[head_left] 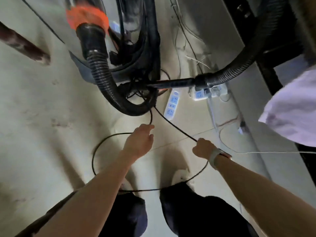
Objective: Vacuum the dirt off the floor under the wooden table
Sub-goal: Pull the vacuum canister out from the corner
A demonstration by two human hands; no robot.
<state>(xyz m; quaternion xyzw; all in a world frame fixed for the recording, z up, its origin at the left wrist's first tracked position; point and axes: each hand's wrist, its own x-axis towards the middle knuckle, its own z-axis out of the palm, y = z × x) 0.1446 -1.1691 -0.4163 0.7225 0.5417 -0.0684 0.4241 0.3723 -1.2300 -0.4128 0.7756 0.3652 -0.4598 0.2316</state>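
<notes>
Nearest to us, the thin black power cord (95, 147) lies in a wide slack loop on the pale tiled floor (42, 117), passing in front of our shoes. Our right hand (202, 148) is clenched around one run of it, pulling that run taut toward the machine. Our left hand (140, 141) reaches for the other run; its fingers (150, 128) curl at the cord, though we cannot tell whether they have closed on it.

We judge the step to be freeing and paying out the cord before any vacuuming. To do it well, we draw it hand over hand, keep the loop from catching our feet, and avoid dragging it across the sockets.

Beyond the hands, two white power strips (171, 104) lie on the tiles among thin pale wires. The ribbed black hose (102, 77) curves in a stiff, springy bend from an orange collar (87, 16) on the vacuum cleaner (89, 65), whose body looks smooth and metallic. A rigid black wand (172, 82) lies across, well clear of our hands.
</notes>
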